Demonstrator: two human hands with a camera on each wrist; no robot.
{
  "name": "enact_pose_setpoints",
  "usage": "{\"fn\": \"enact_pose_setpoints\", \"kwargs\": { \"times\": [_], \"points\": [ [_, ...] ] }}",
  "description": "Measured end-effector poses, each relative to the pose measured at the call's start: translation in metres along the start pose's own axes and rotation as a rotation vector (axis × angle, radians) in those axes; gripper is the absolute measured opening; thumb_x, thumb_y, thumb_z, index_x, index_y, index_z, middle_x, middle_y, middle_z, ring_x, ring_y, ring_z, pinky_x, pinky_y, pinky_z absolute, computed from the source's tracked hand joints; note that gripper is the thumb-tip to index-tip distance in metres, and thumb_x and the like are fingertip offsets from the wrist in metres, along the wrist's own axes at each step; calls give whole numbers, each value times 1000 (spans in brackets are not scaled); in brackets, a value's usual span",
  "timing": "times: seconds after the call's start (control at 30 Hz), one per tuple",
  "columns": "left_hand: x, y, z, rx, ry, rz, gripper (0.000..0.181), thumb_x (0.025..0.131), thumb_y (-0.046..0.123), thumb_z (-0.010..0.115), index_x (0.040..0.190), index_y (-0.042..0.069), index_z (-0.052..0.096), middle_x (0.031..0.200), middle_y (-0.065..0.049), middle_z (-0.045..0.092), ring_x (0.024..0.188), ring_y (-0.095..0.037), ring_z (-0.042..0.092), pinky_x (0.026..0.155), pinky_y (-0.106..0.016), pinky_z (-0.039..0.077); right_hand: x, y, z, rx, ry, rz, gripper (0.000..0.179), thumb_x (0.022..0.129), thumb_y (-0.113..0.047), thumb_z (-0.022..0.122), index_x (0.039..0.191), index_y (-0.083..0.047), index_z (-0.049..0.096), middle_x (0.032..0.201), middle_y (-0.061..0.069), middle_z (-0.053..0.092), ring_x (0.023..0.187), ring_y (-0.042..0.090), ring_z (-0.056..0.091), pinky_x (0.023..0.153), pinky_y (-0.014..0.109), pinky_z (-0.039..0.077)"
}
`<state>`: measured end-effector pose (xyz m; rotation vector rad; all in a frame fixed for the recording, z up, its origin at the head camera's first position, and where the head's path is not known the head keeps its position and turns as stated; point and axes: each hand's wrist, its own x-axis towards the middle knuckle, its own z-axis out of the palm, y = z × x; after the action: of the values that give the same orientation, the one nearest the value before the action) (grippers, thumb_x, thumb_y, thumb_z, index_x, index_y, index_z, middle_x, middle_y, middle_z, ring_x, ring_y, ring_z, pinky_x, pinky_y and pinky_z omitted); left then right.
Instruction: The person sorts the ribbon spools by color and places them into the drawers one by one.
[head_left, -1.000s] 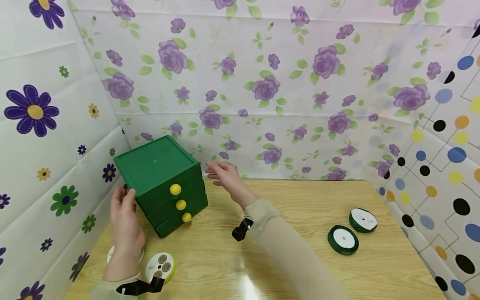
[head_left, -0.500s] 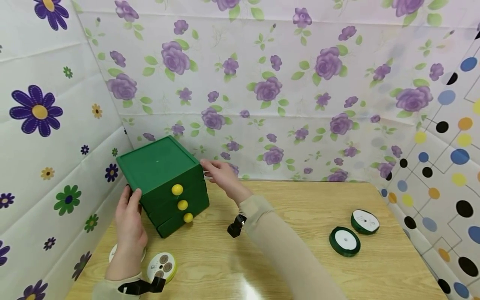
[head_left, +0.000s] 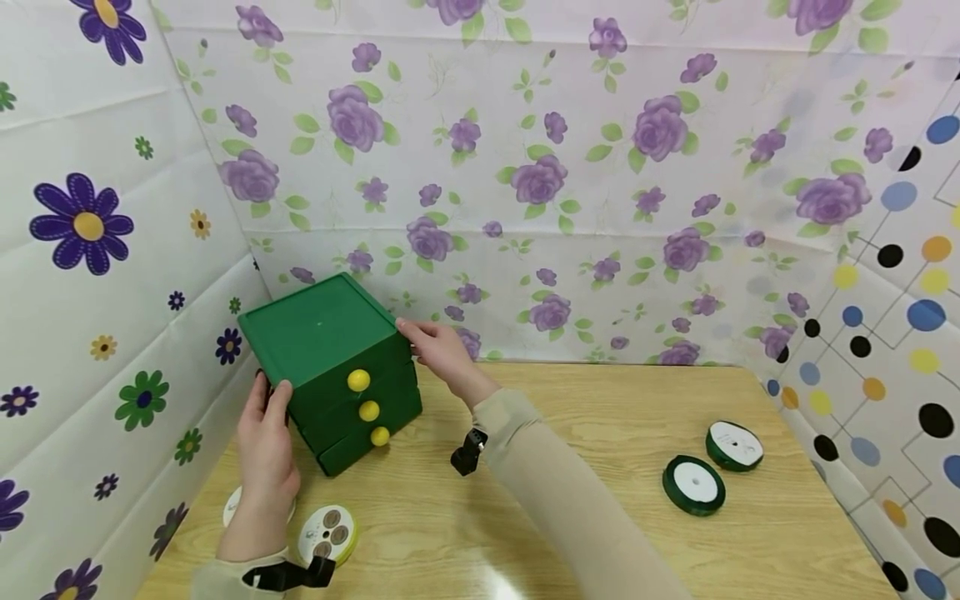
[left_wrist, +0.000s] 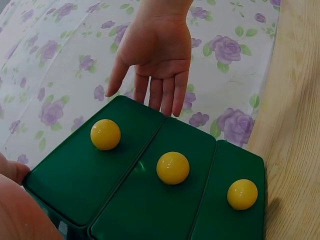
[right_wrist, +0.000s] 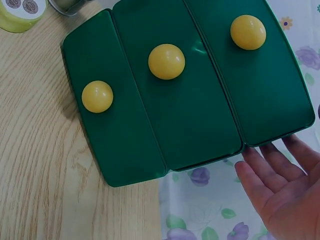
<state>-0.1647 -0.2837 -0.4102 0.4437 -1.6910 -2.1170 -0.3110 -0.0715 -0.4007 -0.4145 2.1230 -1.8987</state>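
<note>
A green box of drawers (head_left: pixel 318 329) with yellow round knobs (head_left: pixel 358 380) on its drawer fronts stands at the table's left, all drawers closed. My left hand (head_left: pixel 264 450) lies along its left side, thumb by the front corner; its other fingers are partly hidden. On the opposite side my right hand (head_left: pixel 442 354) touches the upper right edge with its thumb and fingers extended. The left wrist view shows the right hand's palm (left_wrist: pixel 157 55) facing the box, fingers straight. Straight fingers of the right hand (right_wrist: pixel 290 190) reach the box's side in the right wrist view too.
A ribbon spool (head_left: pixel 327 533) with a yellow-green rim lies in front of the box. Another white spool (head_left: pixel 234 505) is partly behind my left wrist. Two dark green ribbon spools (head_left: pixel 693 485) lie at the right. Patterned cloth walls (head_left: pixel 555 250) enclose the table.
My right hand has moved left onto the box's right side. My left hand has shifted slightly right and up against the left side. The box stays closed, with little visible movement.
</note>
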Motion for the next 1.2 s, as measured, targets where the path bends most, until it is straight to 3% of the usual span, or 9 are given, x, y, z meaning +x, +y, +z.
{"fn": "enact_pose_setpoints", "kwargs": {
  "times": [0.3,0.73,0.93,1.2],
  "points": [
    [-1,0,-1,13,-19,13,74,103,42,53,161,24,10,165,11,7,150,-8,8,119,-24,13,6,4,-1,37,12,33,67,90,-59,65,138,-12,61,134,5,62,115,22,64,95,35,52],
    [-3,-1,-2,31,-26,18,72,103,42,53,161,23,14,166,6,6,150,-11,8,120,-28,13,-1,4,-6,78,3,65,66,89,-56,69,138,-12,61,134,7,61,116,27,63,94,37,53],
    [-6,-2,-1,17,-45,29,68,102,39,55,159,24,21,166,6,10,150,-13,11,120,-33,15,-12,4,-14,61,15,86,67,88,-57,69,139,-14,60,135,6,60,115,25,64,96,40,52],
    [-8,-5,2,9,-100,47,62,101,35,60,156,25,33,162,5,25,148,-16,22,120,-43,19,-25,1,-30,44,-16,91,52,91,-48,69,134,-18,64,139,6,57,121,28,60,101,44,48]
  ]
}}
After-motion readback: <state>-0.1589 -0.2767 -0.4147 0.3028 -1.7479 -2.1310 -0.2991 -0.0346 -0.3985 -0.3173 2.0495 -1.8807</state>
